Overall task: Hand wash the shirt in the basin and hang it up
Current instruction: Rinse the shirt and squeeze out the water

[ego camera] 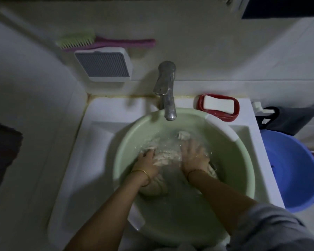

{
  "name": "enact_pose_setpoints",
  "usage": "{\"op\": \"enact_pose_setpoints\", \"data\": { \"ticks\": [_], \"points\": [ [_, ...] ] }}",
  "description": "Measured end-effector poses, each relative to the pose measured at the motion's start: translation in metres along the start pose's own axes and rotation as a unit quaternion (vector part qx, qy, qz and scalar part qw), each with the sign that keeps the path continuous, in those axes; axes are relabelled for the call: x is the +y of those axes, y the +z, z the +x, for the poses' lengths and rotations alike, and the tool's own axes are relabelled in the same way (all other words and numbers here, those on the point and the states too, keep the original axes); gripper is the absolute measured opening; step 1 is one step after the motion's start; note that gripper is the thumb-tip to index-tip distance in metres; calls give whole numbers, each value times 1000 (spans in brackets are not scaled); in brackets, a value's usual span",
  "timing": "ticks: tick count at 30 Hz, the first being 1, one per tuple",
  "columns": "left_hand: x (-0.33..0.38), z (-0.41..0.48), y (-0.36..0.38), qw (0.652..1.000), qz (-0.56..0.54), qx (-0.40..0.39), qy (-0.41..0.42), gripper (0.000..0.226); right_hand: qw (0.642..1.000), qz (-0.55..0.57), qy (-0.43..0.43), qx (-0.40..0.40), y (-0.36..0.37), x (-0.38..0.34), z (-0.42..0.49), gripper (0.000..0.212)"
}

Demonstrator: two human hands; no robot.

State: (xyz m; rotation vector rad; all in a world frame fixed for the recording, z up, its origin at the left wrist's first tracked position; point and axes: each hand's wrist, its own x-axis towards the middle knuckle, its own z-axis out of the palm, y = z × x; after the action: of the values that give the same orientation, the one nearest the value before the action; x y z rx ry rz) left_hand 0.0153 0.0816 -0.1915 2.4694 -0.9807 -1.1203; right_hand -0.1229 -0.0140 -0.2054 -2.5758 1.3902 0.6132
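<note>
A pale green basin (127, 142) full of water sits in the white sink (98, 134). A cream shirt (166, 157) lies bunched and mostly under the water in the basin's middle. My left hand (146, 163) is in the water at the shirt's left side, its fingers curled into the cloth. My right hand (193, 155) lies flat on the shirt's right side with fingers spread, blurred by motion. The water around both hands is splashing. Each wrist carries a thin gold bangle.
A metal tap (166, 89) overhangs the basin's far rim. A white soap bar in a red dish (218, 106) sits right of it. A brush (101, 41) and a grey-white box (103, 64) are on the wall ledge. A blue basin (297, 171) stands at right.
</note>
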Motion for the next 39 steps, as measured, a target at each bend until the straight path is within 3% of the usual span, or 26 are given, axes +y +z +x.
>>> {"op": "enact_pose_setpoints", "data": {
  "ticks": [1, 2, 4, 5, 6, 8, 12, 15, 16, 18, 20, 22, 24, 26, 28, 30, 34, 36, 37, 39],
  "points": [
    [4, -1, -2, 988, -151, -28, -30, 74, 998, 57, 15, 11, 1, -1, 2, 65],
    [10, -1, -5, 944, -319, -59, -58, 68, 992, 126, 28, 15, 0, -1, 3, 63],
    [20, 3, -10, 801, -578, -84, -133, 44, 952, 298, 67, 7, -10, -1, 0, 50],
    [27, 4, -11, 739, -651, -66, -161, 31, 934, 348, 77, 16, -15, 1, -5, 43],
    [35, 3, -11, 698, -694, -51, -171, 25, 941, 332, 61, 34, -23, 1, -15, 40],
    [50, 2, -8, 687, -711, -51, -143, 42, 956, 268, 2, 117, -32, -2, -40, 38],
    [72, -3, -2, 691, -694, -141, -142, 65, 935, 209, -100, 269, -51, -8, -78, 26],
    [78, -10, -2, 692, -686, -170, -148, 54, 918, 208, -164, 294, -58, -9, -73, 22],
    [78, -11, -1, 710, -671, -157, -145, 45, 918, 215, -178, 283, -60, -7, -69, 25],
    [80, -17, -1, 813, -561, -90, -124, 32, 929, 203, -174, 257, -58, 0, -59, 34],
    [80, -23, -2, 926, -365, 10, -96, 32, 960, 179, -138, 169, -57, 9, -47, 39],
    [79, -31, -3, 974, -215, 70, -1, 26, 979, 156, -106, 72, -55, 22, -36, 39],
    [67, -39, -2, 983, -58, 157, 70, 21, 980, 173, -92, -21, -58, 32, -32, 41],
    [49, -38, 3, 961, 132, 218, 108, 38, 976, 203, -66, -52, -64, 36, -31, 38],
    [37, -33, 7, 951, 266, 128, 88, 68, 989, 142, -31, -1, -62, 32, -26, 44],
    [29, -24, 15, 940, 330, 52, 69, 76, 995, 94, -20, -3, -50, 19, -25, 59],
    [24, -13, 28, 927, 374, -20, 30, 71, 996, 39, -56, -64, -7, -3, -29, 74],
    [18, -6, 29, 945, 326, -35, 11, 71, 996, 3, -70, -46, -3, 0, -25, 73],
    [17, -3, 29, 966, 255, -32, 5, 69, 998, 18, -56, -35, -4, 1, -22, 72],
    [17, 7, 29, 999, 12, 30, -13, 50, 993, 115, 10, -1, -9, -3, -12, 68]
  ]
}}
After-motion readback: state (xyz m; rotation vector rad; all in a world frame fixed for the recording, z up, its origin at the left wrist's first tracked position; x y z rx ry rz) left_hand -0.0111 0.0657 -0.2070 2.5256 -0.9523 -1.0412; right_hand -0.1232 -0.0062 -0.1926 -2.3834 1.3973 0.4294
